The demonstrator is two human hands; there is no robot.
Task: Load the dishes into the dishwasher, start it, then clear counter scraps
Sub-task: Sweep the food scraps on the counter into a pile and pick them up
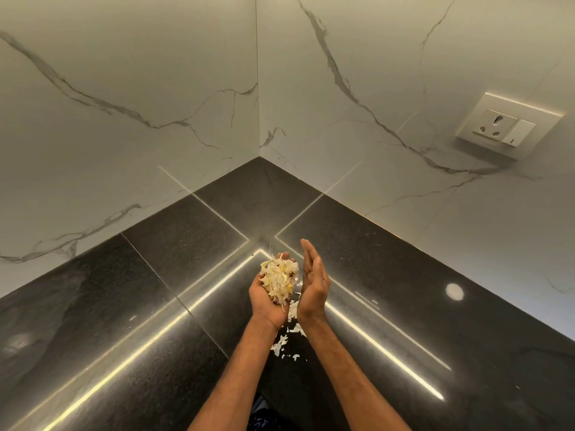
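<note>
My left hand point(264, 298) is cupped palm-up above the black counter point(155, 306) and holds a heap of pale yellow and white vegetable scraps point(279, 279). My right hand point(312, 283) stands on edge right beside the heap, fingers straight and together, holding nothing. Several loose white scraps point(286, 339) lie on the counter under and between my wrists. No dishes or dishwasher are in view.
White marble-patterned walls point(155, 104) meet in a corner behind the counter. A wall socket with a switch point(505, 127) sits on the right wall. Bright light strips reflect across the glossy counter. The counter's near edge runs below my forearms.
</note>
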